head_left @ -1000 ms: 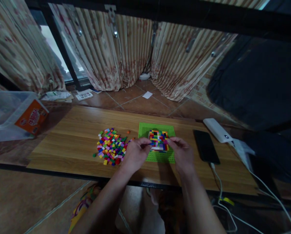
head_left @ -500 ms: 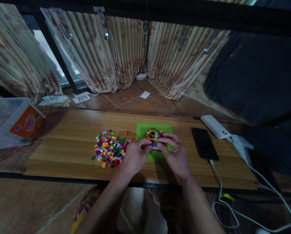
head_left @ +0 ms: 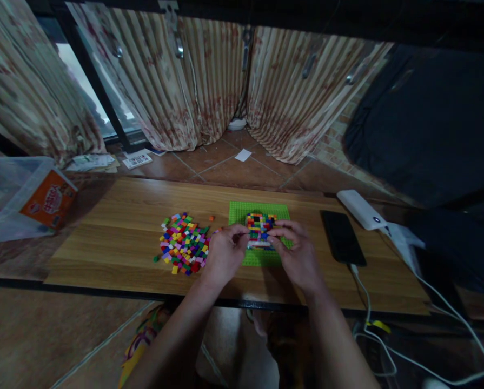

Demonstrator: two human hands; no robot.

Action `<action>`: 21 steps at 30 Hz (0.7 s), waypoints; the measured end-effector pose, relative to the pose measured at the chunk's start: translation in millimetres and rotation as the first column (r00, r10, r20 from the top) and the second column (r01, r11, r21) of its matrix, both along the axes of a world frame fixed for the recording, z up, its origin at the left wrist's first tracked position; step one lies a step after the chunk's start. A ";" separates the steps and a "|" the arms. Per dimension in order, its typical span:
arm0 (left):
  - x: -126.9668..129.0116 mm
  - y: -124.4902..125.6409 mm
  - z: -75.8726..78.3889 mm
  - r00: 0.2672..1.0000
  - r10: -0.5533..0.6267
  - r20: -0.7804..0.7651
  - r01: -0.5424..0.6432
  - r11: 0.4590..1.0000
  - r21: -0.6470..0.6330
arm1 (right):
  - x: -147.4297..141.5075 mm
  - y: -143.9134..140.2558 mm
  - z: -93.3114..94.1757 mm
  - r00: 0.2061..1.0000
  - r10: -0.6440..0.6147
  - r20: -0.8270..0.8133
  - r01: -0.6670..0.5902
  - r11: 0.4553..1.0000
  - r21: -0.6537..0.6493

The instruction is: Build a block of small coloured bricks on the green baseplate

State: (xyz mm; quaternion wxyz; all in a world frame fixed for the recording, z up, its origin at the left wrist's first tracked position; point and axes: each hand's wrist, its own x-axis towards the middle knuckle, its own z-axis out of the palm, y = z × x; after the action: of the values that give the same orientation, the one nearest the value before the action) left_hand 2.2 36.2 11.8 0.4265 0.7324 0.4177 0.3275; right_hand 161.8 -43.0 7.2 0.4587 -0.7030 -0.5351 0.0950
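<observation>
A small build of many-coloured toy bricks [head_left: 258, 222] stands on a green studded baseplate [head_left: 236, 208], with dark openings in its back part and a pale strip along its front. My left hand [head_left: 225, 253] is closed at the build's left side, thumb and forefinger together against its edge. From the right, my right hand [head_left: 296, 254] holds the build's other side, thumb at the front and forefinger farther back. Any single brick between the fingertips is too small to make out. Left of my left hand lies a loose pile of small coloured bricks [head_left: 185, 243].
On the wooden table [head_left: 115, 232], a black phone [head_left: 342, 237] lies right of the baseplate, plugged into a white cable. A white power bank [head_left: 361, 209] sits beyond it. One orange brick [head_left: 212, 218] lies apart. A clear plastic box [head_left: 14, 183] stands at the left.
My fingertips have drawn slightly apart, the right ones moving to the right, so more of the build's front shows. The whole view has shifted a little.
</observation>
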 end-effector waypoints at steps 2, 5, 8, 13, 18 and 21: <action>-2.2 3.4 1.5 0.998 0.050 -0.048 -0.050 0.999 0.016 | 3.8 -1.8 -0.8 1.000 -0.024 -0.004 0.024 1.000 0.000; -2.2 4.9 2.5 0.988 0.082 -0.131 -0.082 0.997 0.005 | 4.5 -2.4 -2.1 1.000 -0.003 -0.001 0.003 1.000 -0.019; 2.6 1.5 0.9 0.980 0.074 -0.185 -0.081 0.996 -0.032 | 0.4 -0.8 -2.0 1.000 0.013 0.016 -0.012 0.998 -0.059; 13.6 -3.4 -5.7 0.988 0.046 -0.148 -0.055 0.997 -0.058 | -4.6 2.7 -1.3 1.000 -0.012 0.018 0.013 0.997 -0.072; 21.7 -2.4 -9.0 0.980 0.110 -0.168 -0.123 0.990 -0.068 | -5.4 5.9 -3.5 0.998 -0.053 -0.027 0.051 0.997 -0.059; 23.8 -2.2 -9.6 0.973 0.136 -0.187 -0.151 0.986 -0.067 | -6.6 6.9 -3.9 0.997 -0.061 -0.054 0.059 0.997 -0.048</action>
State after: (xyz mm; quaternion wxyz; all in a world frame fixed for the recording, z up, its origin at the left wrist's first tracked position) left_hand 26.1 34.0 2.2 0.3911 0.7093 0.5197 0.2718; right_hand 155.3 -36.1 3.3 0.4597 -0.7262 -0.4986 0.1128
